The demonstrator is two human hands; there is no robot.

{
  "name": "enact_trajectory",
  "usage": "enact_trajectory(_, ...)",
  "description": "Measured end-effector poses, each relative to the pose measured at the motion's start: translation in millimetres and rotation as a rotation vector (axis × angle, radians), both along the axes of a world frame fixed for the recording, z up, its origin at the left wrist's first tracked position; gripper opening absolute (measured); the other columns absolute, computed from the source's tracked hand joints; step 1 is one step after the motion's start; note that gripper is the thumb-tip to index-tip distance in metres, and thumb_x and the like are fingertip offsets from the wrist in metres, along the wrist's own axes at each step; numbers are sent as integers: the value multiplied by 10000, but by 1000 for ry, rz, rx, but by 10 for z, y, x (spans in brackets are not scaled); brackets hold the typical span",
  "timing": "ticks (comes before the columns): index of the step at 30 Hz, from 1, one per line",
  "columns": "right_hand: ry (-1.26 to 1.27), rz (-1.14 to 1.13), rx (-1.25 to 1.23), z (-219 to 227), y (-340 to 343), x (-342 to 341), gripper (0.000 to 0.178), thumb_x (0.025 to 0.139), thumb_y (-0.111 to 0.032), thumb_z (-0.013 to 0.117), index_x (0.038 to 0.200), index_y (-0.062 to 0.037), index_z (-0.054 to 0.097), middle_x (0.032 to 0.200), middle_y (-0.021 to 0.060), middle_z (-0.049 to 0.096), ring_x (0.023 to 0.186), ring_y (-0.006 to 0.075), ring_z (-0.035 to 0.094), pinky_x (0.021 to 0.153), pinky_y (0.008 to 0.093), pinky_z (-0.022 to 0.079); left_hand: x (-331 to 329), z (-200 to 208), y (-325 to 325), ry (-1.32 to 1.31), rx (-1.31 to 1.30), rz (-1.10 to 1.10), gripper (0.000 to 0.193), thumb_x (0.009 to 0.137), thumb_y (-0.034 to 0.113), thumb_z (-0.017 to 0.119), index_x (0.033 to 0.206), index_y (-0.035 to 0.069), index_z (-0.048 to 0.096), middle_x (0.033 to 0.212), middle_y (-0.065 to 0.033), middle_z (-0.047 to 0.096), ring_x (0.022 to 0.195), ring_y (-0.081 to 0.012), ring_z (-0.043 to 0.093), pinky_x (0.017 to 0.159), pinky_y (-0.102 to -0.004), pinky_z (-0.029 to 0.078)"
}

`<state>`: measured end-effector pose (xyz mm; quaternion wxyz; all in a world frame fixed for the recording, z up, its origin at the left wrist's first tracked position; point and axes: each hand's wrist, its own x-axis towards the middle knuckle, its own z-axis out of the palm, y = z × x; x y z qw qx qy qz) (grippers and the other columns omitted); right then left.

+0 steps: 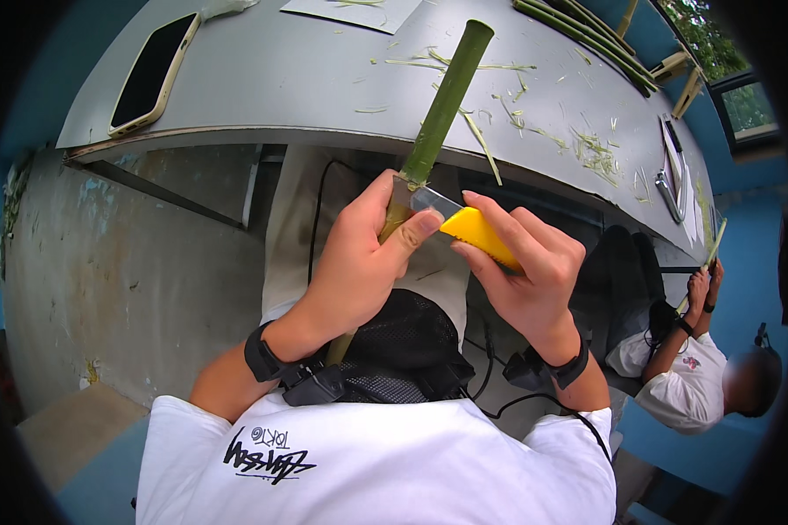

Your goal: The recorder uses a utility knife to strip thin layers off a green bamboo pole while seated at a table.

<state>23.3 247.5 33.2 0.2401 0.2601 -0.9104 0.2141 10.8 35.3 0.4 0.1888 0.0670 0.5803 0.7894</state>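
A green bamboo stalk (447,101) slants up from my lap across the front edge of the table, its upper end over the tabletop. My left hand (355,249) is wrapped round its paler lower part, just below a node. In my right hand (534,267) is a yellow-handled utility knife (481,234), its wide blade extended. That blade (433,202) lies across the stalk at the node, and my left thumb presses near its lower edge. Below my hands, the stalk's lower end shows beside a black mesh bag (403,337).
Thin green shavings (597,156) are scattered on the grey table (263,79). A phone (155,74) lies at the left, several bamboo stalks (587,39) at the far right. Black cables (534,398) hang by my right arm. Another person (687,376) works at the right, holding a thin strip.
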Motion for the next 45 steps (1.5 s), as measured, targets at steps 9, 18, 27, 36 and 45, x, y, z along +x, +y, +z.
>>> enact_trajectory(9, -105, -2, 60, 172, -16, -59, 376, 803, -289, 880, 1105, -114, 739, 758, 1, 658, 536, 178, 626, 487, 293, 470, -1, 22, -22, 38, -55, 23, 262, 1025, 252, 720, 1096, 50, 570, 790, 64, 499, 691, -20, 423, 611, -220, 374)
enact_trajectory(18, -155, 34, 120, 194, 13, -61, 348, 843, -313, 851, 1061, -93, 692, 786, 14, 707, 553, 201, 655, 493, 303, 475, -9, -27, 11, 31, 18, 14, 251, 1043, 242, 693, 1124, 47, 558, 767, 66, 470, 664, -12, 403, 589, -217, 359)
enact_trajectory(27, -199, 94, 134, 243, 98, -132, 337, 843, -323, 850, 1034, -97, 688, 775, 30, 733, 554, 211, 664, 493, 300, 473, -4, -47, 1, -4, 51, -44, 262, 1085, 276, 622, 1178, 50, 525, 752, 66, 446, 613, -9, 375, 536, -216, 331)
enact_trajectory(36, -214, 103, 75, 195, 72, -122, 332, 853, -317, 842, 1028, -90, 675, 805, 32, 731, 568, 221, 663, 504, 305, 477, 20, -73, 3, 53, -30, 14, 270, 1070, 286, 647, 1122, 39, 551, 721, 54, 469, 627, -24, 392, 549, -234, 341)
enact_trajectory(45, -175, 55, 135, 133, 40, -59, 354, 855, -336, 842, 1041, -92, 666, 820, 29, 730, 554, 207, 654, 501, 307, 477, 25, -77, 32, 160, -165, 102, 293, 1053, 273, 667, 1033, 4, 552, 690, -21, 524, 615, -83, 382, 554, -294, 348)
